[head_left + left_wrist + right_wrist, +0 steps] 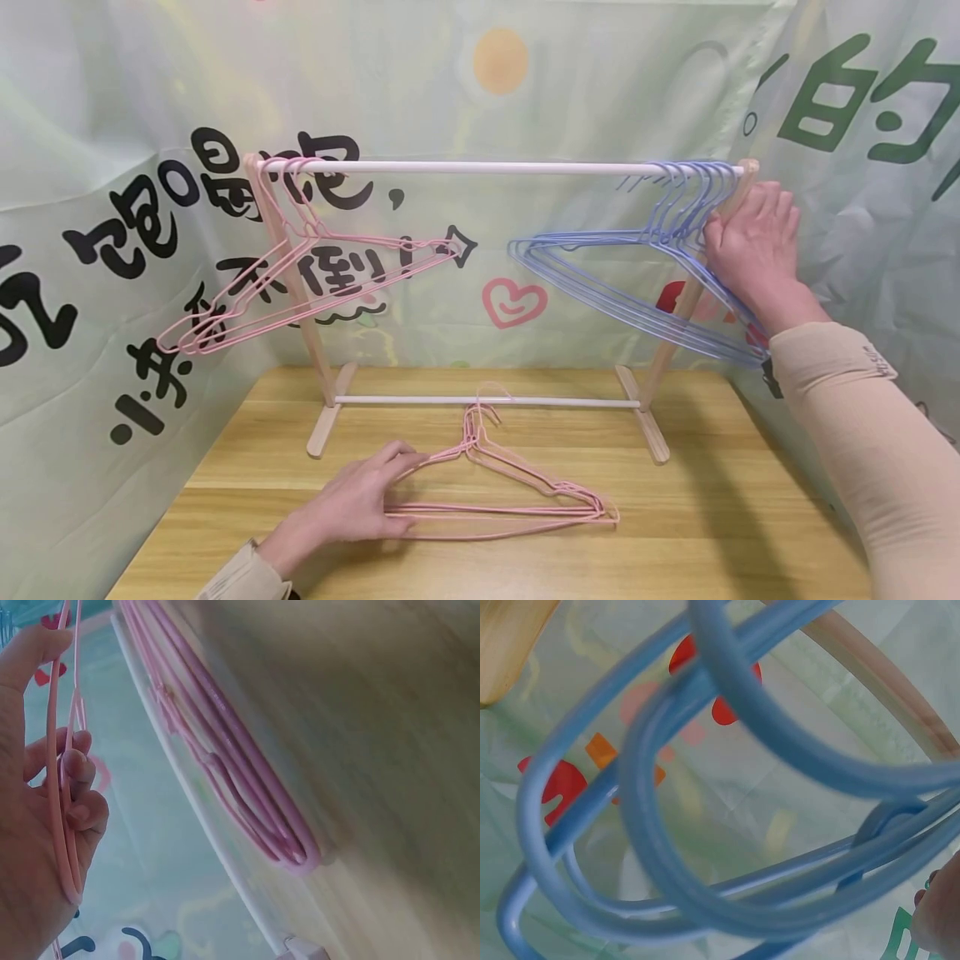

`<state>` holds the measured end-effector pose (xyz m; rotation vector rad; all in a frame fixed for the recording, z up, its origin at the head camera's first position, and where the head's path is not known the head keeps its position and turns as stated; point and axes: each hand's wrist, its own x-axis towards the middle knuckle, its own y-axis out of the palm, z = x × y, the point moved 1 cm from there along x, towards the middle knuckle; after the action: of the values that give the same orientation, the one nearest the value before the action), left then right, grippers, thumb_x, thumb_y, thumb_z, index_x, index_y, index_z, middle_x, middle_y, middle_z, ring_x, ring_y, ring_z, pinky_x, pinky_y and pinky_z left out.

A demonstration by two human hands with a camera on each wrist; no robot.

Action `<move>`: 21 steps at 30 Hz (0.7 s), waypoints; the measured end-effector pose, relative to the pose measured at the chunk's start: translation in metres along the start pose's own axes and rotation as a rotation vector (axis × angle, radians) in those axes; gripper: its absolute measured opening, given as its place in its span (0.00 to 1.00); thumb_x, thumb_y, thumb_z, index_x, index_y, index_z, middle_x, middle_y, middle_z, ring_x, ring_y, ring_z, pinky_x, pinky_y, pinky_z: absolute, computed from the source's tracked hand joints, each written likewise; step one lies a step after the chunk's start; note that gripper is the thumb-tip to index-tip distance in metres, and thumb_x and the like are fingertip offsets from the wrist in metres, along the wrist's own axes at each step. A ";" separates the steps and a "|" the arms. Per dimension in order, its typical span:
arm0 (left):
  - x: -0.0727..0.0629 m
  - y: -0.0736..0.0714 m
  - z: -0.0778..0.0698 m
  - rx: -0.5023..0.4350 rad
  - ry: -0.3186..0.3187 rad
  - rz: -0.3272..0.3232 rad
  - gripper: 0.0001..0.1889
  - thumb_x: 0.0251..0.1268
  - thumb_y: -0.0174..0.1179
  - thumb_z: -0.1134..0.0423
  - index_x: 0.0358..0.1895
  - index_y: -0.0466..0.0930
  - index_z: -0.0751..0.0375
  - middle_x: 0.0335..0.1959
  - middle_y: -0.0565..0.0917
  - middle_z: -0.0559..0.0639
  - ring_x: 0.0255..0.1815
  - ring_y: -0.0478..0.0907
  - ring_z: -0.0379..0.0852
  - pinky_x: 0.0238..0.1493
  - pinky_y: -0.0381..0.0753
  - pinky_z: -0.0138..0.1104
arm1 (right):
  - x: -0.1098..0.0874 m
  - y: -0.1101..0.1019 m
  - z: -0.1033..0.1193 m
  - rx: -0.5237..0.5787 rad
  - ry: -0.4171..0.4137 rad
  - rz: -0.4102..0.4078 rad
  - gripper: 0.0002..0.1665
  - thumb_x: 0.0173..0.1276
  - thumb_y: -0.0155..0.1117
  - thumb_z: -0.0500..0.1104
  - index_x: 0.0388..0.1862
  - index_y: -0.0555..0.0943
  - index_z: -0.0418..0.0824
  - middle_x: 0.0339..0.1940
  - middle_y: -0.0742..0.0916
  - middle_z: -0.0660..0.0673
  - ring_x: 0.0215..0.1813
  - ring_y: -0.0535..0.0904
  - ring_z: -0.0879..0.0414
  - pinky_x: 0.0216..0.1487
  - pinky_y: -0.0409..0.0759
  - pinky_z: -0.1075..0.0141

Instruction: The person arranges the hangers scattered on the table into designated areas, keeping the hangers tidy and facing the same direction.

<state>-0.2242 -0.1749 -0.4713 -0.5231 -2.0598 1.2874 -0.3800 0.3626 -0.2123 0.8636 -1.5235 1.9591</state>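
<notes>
My left hand [352, 500] holds the left end of a pink wire hanger [64, 825], fingers curled around it in the left wrist view. More pink hangers [225, 724] lie stacked on the table beside it, their hooks near the rack's lower bar. High on the right, my right hand [757, 242] grips the wooden post [738, 200] of the rack, close by several blue hangers [600, 237]. Those hang at the right end of the white rail [465, 167]. Blue wire loops [641, 787] fill the right wrist view, with only a fingertip at its edge.
A few pink hangers [322, 304] hang at the rail's left end, beside the left post [300, 308]. The rack's feet [645, 417] stand on the wooden table [675, 533]. Printed cloth [420, 75] encloses the back and sides.
</notes>
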 end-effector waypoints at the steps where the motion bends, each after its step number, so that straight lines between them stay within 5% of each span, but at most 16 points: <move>1: 0.000 -0.001 0.000 0.002 0.002 -0.011 0.43 0.47 0.80 0.49 0.71 0.75 0.55 0.59 0.76 0.44 0.30 0.72 0.35 0.26 0.67 0.26 | 0.000 0.000 0.000 -0.002 0.002 0.007 0.28 0.76 0.42 0.49 0.56 0.60 0.22 0.53 0.64 0.23 0.53 0.57 0.27 0.56 0.55 0.36; 13: 0.004 -0.031 0.004 -0.021 0.000 -0.128 0.44 0.50 0.81 0.53 0.72 0.73 0.59 0.61 0.75 0.46 0.22 0.62 0.27 0.22 0.69 0.25 | 0.000 -0.001 0.000 -0.004 0.010 0.022 0.28 0.76 0.41 0.48 0.57 0.59 0.22 0.52 0.63 0.24 0.53 0.57 0.28 0.56 0.55 0.36; 16: 0.005 -0.043 0.006 0.043 0.006 -0.201 0.44 0.48 0.82 0.51 0.72 0.74 0.56 0.60 0.76 0.46 0.20 0.61 0.27 0.22 0.69 0.27 | 0.000 0.000 0.000 0.002 0.006 0.008 0.28 0.76 0.42 0.49 0.56 0.60 0.22 0.53 0.64 0.24 0.53 0.57 0.27 0.56 0.56 0.36; 21: 0.004 -0.061 0.011 0.143 0.021 -0.312 0.47 0.41 0.84 0.52 0.71 0.75 0.54 0.59 0.76 0.47 0.29 0.71 0.34 0.26 0.72 0.30 | 0.001 0.000 0.000 0.001 0.002 -0.002 0.29 0.76 0.42 0.49 0.56 0.60 0.21 0.53 0.64 0.23 0.53 0.57 0.26 0.56 0.56 0.35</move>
<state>-0.2345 -0.2058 -0.4188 -0.1424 -1.9227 1.2227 -0.3809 0.3625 -0.2119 0.8629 -1.5202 1.9589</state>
